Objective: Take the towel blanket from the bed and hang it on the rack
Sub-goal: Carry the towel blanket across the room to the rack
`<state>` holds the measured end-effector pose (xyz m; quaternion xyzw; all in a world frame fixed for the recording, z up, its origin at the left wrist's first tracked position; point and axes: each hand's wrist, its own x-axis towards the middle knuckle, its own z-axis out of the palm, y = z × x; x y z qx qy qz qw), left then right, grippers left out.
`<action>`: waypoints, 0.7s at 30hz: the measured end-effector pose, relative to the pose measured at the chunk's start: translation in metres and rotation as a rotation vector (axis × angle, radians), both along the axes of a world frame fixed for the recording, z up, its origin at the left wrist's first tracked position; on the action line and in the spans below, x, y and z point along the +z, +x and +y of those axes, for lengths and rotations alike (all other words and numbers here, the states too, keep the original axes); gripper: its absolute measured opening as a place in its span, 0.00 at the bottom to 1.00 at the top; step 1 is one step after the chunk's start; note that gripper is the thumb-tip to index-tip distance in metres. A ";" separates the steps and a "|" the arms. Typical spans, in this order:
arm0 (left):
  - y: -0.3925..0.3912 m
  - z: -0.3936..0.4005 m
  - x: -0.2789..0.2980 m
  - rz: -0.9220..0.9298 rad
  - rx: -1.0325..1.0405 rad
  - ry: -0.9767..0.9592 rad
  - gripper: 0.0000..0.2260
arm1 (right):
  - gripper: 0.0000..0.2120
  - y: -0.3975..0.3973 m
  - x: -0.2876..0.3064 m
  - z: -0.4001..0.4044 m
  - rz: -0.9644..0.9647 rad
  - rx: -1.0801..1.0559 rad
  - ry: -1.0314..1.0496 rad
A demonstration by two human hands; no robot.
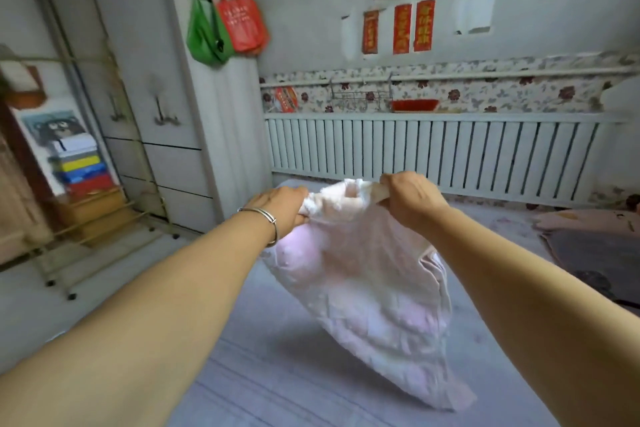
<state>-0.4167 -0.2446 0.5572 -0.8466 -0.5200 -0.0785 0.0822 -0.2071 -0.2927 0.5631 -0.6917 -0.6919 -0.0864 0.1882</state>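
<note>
A pale pink and white towel blanket (374, 281) hangs in the air above the grey bed (277, 374). Its top edge is bunched between my two hands. My left hand (284, 206), with a silver bangle on the wrist, grips the left end of that edge. My right hand (408, 199) grips the right end. The blanket's lower corner dangles just over the bedsheet. A thin-framed metal rack (86, 236) on small wheels stands on the floor to the left of the bed, in front of a wardrobe.
A grey wardrobe (166, 97) stands at the left, with a green bag (204, 35) and a red bag (242, 21) on its hooks. A white slatted radiator cover (433, 152) lines the far wall. Pillows (588, 239) lie at the bed's right side.
</note>
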 end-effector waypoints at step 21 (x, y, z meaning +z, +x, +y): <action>-0.531 -0.067 0.104 0.133 0.662 0.235 0.14 | 0.13 -0.541 0.089 0.070 0.067 0.657 0.071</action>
